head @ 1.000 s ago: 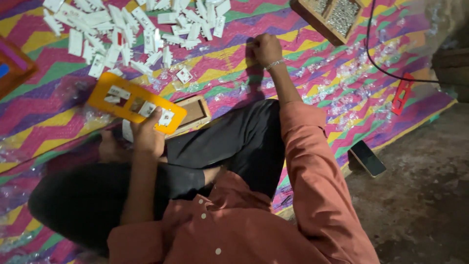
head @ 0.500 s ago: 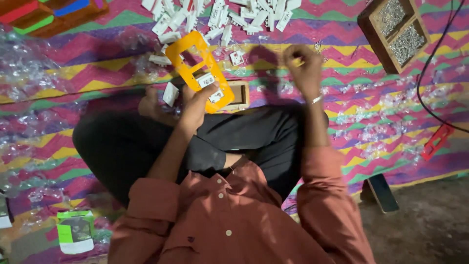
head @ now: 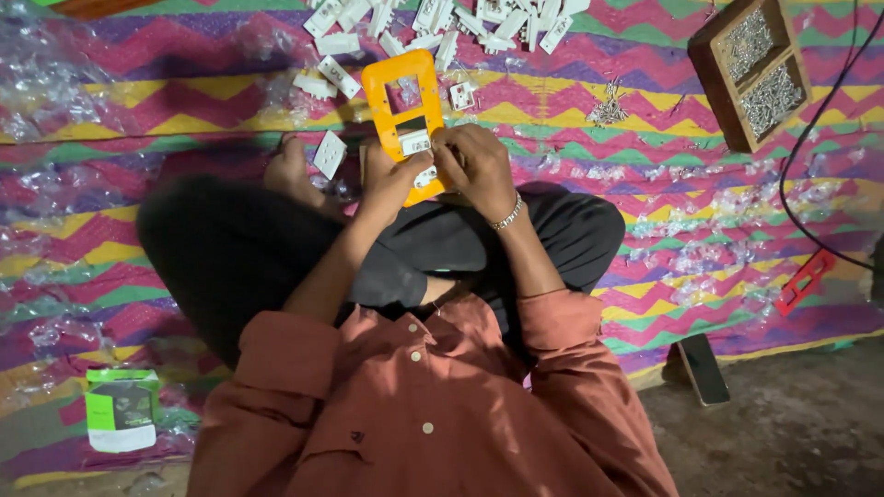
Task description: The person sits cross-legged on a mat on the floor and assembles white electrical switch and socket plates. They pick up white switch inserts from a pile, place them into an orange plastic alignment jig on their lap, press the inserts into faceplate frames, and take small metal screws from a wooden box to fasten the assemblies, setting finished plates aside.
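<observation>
A zigzag-striped mat (head: 184, 110) is covering the floor, bare ground lying at its right edge. Both hands are clamping one orange frame (head: 405, 110): left hand (head: 391, 179) gripping its lower edge, right hand (head: 474, 166) pressing beside it, fingers hiding small white pieces. Beyond the grip, many white parts (head: 460, 23) are lying scattered, cut off above. One wooden tray (head: 750, 69) is sitting far right.

Orange plastic frame (head: 403, 101) with rectangular cutouts, upright, white switch module (head: 416, 144) seated in it, just below white parts pile (head: 442, 18).
</observation>
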